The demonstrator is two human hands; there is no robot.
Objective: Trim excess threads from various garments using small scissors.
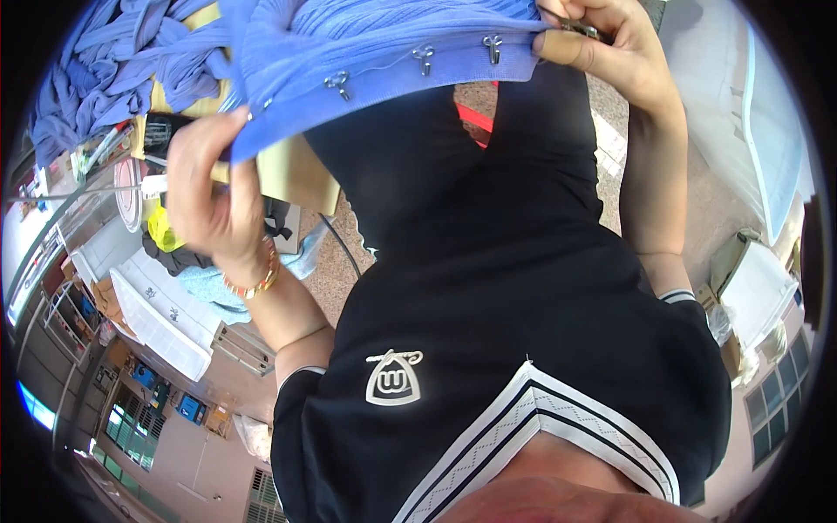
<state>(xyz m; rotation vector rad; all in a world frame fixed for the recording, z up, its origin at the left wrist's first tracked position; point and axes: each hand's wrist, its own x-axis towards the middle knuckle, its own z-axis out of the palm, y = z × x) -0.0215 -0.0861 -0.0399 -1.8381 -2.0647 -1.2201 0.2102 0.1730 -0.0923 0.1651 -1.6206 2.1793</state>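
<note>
A blue ribbed knit garment (375, 35) is stretched between my two hands at the top of the head view. Along its smooth lower band sits a row of metal hooks (423, 59), with thin loose thread around them. My left hand (209, 179) pinches the left end of the band between thumb and fingers; it is slightly blurred. At the right end, my right hand (623, 57) grips the band's corner between thumb and fingers. A small dark metal tool (580, 28) also lies in that hand; its kind is mostly hidden by the fingers.
More blue knit pieces (131, 70) lie heaped at the far left on a yellowish tabletop (296, 174). A yellow-green bag (163, 228), a light blue cloth (209, 292) and a white bin (161, 305) are to the left. Pale translucent sheeting (724, 96) stands at the right.
</note>
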